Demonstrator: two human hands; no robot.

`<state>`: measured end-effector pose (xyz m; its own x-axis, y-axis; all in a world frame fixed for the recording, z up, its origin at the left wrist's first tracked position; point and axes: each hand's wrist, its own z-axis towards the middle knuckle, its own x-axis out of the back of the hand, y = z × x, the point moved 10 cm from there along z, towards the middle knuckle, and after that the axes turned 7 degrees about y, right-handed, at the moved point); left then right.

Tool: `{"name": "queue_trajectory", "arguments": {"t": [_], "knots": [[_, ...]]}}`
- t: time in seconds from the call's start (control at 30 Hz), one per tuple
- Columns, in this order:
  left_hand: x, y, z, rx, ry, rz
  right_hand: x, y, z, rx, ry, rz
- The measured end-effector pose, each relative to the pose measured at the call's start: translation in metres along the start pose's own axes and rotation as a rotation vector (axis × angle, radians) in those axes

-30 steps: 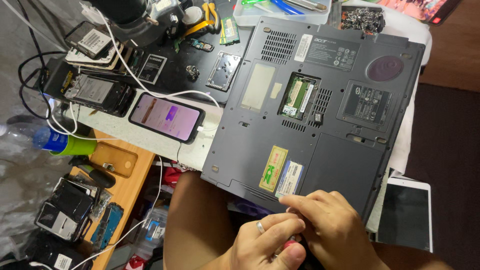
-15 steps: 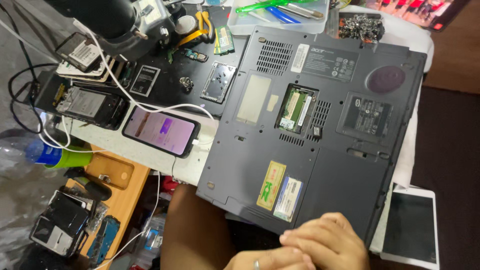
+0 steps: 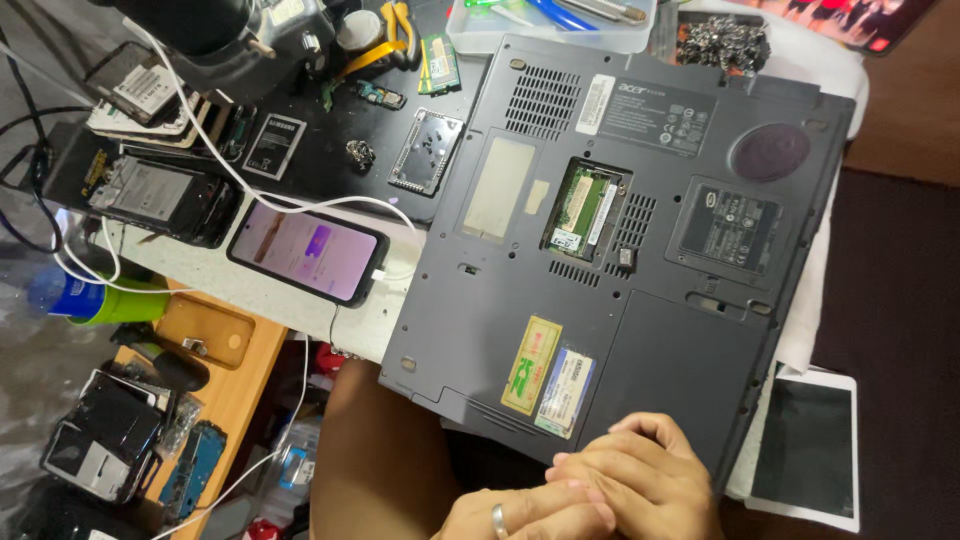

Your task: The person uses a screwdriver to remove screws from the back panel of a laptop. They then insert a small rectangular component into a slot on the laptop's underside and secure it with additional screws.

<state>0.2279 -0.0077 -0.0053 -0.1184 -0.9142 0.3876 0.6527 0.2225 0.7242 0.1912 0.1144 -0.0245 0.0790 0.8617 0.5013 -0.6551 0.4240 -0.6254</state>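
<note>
A dark grey laptop (image 3: 640, 300) lies upside down on the table, with a small hatch open over a green memory module (image 3: 583, 208). Both hands rest together at its near edge. My right hand (image 3: 645, 478) lies over the fingers of my left hand (image 3: 520, 515), which wears a ring. The fingers of both are curled close together, and anything between them is hidden.
A lit phone (image 3: 305, 250) on a white cable lies left of the laptop, among opened phones, a battery (image 3: 272, 134) and a loose cover plate (image 3: 425, 152). A tablet (image 3: 808, 450) lies at the lower right. A clear tray (image 3: 550, 25) stands behind. A green-capped bottle (image 3: 95, 300) lies left.
The view has tipped so my hands sit lower in the picture. A red thing seen between my fingers a second ago no longer shows. The laptop has not moved.
</note>
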Motion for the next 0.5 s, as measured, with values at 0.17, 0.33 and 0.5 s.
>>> {"name": "queue_trajectory", "arguments": {"t": [0.17, 0.33, 0.5], "knots": [[0.008, 0.009, 0.016, 0.17, 0.071, -0.163, 0.005, -0.015, 0.014, 0.165, 0.033, 0.032], [0.023, 0.035, 0.065, -0.019, -0.17, 0.084, 0.005, -0.02, 0.031, 0.214, -0.055, 0.126], [0.026, 0.082, 0.07, -0.31, -0.504, 0.313, 0.002, -0.018, 0.032, 0.123, -0.088, 0.136]]}}
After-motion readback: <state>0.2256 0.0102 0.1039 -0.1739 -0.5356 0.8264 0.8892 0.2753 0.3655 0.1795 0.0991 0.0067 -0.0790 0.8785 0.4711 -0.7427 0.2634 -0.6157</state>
